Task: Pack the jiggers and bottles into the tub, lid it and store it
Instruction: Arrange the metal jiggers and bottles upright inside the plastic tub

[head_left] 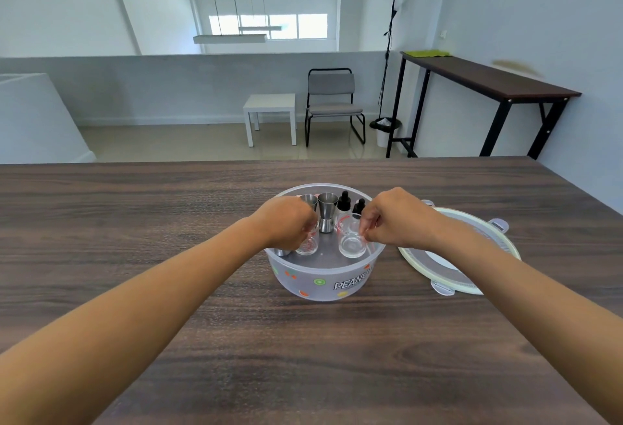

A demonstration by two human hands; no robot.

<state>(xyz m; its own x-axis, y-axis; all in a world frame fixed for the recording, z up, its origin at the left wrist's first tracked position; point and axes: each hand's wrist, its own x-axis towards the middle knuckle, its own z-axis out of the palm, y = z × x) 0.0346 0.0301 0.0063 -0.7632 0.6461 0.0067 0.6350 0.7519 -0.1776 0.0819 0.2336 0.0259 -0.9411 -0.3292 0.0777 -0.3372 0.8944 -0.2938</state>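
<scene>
A round translucent tub with fruit prints and black lettering stands on the wooden table. Inside it are two steel jiggers, two dropper bottles with black caps and clear measuring glasses with red marks. My left hand reaches over the tub's left side, fingers pinched on the rim of a clear glass. My right hand comes in from the right and pinches the rim of another clear glass. The tub's round lid lies flat on the table just right of the tub, partly under my right forearm.
The dark wooden table stretches wide around the tub. Beyond its far edge, on a lower floor, stand a white side table, a grey chair, a floor lamp and a tall dark console table.
</scene>
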